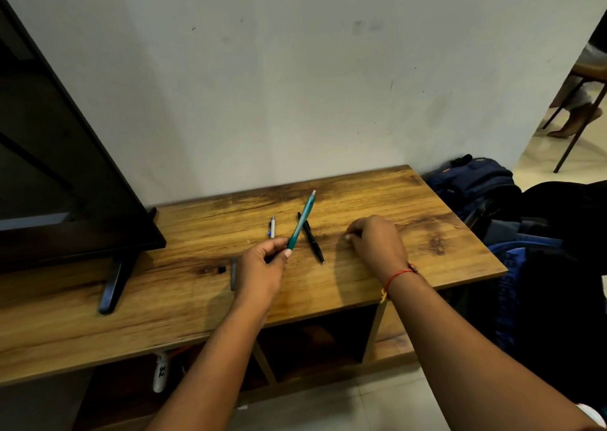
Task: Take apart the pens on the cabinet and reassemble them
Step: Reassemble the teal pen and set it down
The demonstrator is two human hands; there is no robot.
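My left hand [262, 266] grips a teal pen [303, 218] by its lower end, and the pen points up and to the right above the wooden cabinet top [394, 207]. A black pen [310, 236] lies on the wood just behind it. A small white pen [272, 227] lies to the left of both. My right hand [377, 241] rests on the cabinet with its fingers curled; whether it pinches something small and pale at the fingertips I cannot tell. A small black piece [222, 269] and a grey tube-like part [234, 273] lie left of my left hand.
A black TV screen [59, 167] on a stand foot [113, 286] fills the left of the cabinet. Dark bags [512, 207] are piled at the right end. Open shelves sit below the top. A seated person's legs show at far right.
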